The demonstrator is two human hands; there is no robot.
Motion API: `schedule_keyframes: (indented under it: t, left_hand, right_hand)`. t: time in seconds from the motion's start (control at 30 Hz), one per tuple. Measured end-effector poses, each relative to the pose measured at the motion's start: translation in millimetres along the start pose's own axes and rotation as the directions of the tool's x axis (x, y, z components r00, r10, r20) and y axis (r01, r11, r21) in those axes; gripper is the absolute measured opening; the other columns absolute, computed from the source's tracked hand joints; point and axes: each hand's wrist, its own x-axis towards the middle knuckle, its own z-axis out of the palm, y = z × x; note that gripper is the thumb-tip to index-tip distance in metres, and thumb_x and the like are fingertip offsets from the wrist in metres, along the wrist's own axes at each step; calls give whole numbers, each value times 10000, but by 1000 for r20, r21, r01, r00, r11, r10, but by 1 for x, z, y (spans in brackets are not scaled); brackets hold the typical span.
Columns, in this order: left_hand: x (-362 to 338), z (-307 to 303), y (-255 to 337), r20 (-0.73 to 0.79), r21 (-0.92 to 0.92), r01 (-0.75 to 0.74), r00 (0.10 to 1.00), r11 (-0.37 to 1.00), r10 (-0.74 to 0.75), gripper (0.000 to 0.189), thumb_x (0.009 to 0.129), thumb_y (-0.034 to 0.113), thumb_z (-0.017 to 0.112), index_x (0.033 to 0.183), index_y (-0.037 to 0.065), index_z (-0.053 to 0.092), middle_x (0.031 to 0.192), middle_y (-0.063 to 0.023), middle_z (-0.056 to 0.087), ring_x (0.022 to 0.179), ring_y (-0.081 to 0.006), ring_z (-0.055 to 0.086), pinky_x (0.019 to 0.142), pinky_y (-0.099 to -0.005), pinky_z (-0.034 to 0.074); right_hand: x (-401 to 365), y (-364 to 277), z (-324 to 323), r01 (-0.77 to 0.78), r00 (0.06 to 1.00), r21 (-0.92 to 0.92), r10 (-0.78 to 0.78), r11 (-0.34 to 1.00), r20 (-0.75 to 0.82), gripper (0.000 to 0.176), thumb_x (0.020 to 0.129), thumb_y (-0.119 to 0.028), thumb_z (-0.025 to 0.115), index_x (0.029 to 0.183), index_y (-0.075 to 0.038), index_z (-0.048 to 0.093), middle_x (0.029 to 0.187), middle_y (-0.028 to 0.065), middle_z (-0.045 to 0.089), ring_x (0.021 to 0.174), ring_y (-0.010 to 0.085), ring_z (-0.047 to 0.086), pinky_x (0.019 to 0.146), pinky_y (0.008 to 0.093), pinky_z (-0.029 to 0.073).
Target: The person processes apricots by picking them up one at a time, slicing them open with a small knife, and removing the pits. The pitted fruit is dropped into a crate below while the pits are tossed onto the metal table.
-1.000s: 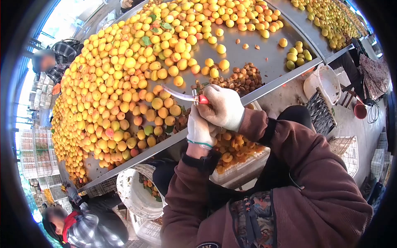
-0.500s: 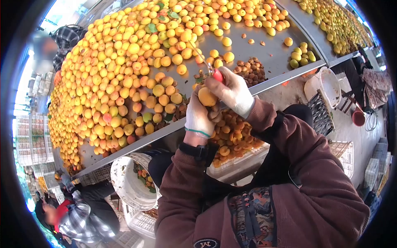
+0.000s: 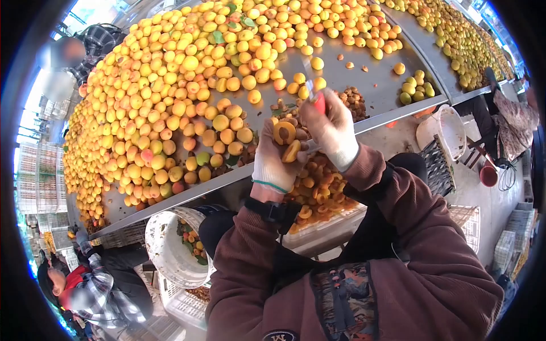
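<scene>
My left hand, in a white glove with a green-edged cuff, is closed on a split apricot. Its two halves lie apart, and a brown stone shows in the upper one. Close beside it on the right, my gloved right hand grips a small knife by its red handle. The blade points up and away, blurred by motion. Below both hands, a white crate holds opened apricot halves. Behind them, brown apricot stones are heaped near the edge of the metal table.
Whole apricots cover much of the table, with a few greenish ones at right. A white bucket with fruit and leaves stands at lower left, another bucket at right. A co-worker in a checked shirt sits at left.
The apricot, which looked whole, is now parted into two halves with the stone exposed. My right hand has shifted slightly right with the knife, away from the fruit.
</scene>
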Motion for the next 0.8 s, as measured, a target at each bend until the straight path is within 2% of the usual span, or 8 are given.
schedule_keyframes:
  t: [0.07,0.2,0.37,0.5,0.57,0.63,0.73,0.8]
  left_hand:
    - [-4,15,-8,-67,143,-15,997,990,25,582,949,624,437,1083,73,567,825,-53,593,658,-163,554,491,-240,436]
    - [-7,20,-22,-26,371,-65,996,926,81,604,948,656,410,950,73,568,684,-75,586,524,-181,560,461,-259,435]
    - [-8,29,-37,-70,439,-14,996,898,50,591,955,654,391,966,90,568,662,-80,597,506,-182,579,423,-284,437]
    - [-14,37,-36,-7,386,60,998,921,-62,501,978,604,396,1069,135,547,746,-45,609,551,-177,594,446,-269,447]
    - [-22,50,-36,-135,459,42,991,887,24,395,1010,485,404,1117,126,529,865,-35,621,616,-167,617,475,-269,465]
    - [-10,32,-47,-49,463,-71,993,884,105,333,1015,391,398,1164,115,510,946,-34,613,676,-148,630,486,-278,480]
    - [8,8,-55,-67,599,-193,955,777,289,351,1007,384,433,1119,67,536,898,-58,609,727,-131,651,515,-287,509]
    - [-2,23,-45,-115,554,-112,971,825,209,360,1006,391,437,1091,59,546,899,-64,613,741,-135,655,520,-281,506]
  right_hand:
    - [9,-7,0,72,996,113,-65,991,-67,166,911,-180,632,913,-46,533,765,-28,528,630,25,465,530,191,397]
    - [15,-15,-5,-26,996,300,49,954,-71,221,947,-254,605,850,-76,516,636,-1,488,470,92,403,436,238,316]
    - [8,-14,2,25,997,292,-2,956,-81,244,957,-227,592,772,-91,509,526,-16,419,406,87,352,404,243,268]
    - [2,-5,3,105,991,141,-91,985,-103,201,960,-163,570,778,-89,527,612,-9,502,461,76,431,421,237,310]
    - [-2,1,4,189,982,90,-186,978,-40,70,878,-77,664,852,-59,602,719,-49,550,648,39,509,563,232,438]
    - [-6,-3,3,439,896,-363,-428,822,115,88,859,-67,677,839,-38,596,695,-9,573,635,51,512,581,256,462]
    - [-1,7,7,403,914,-292,-395,867,87,80,868,-67,664,833,-50,595,672,-21,560,613,51,506,561,245,448]
    - [12,24,-1,190,982,175,-191,966,-11,78,890,-64,636,828,-61,587,669,-14,564,597,54,515,539,225,431]
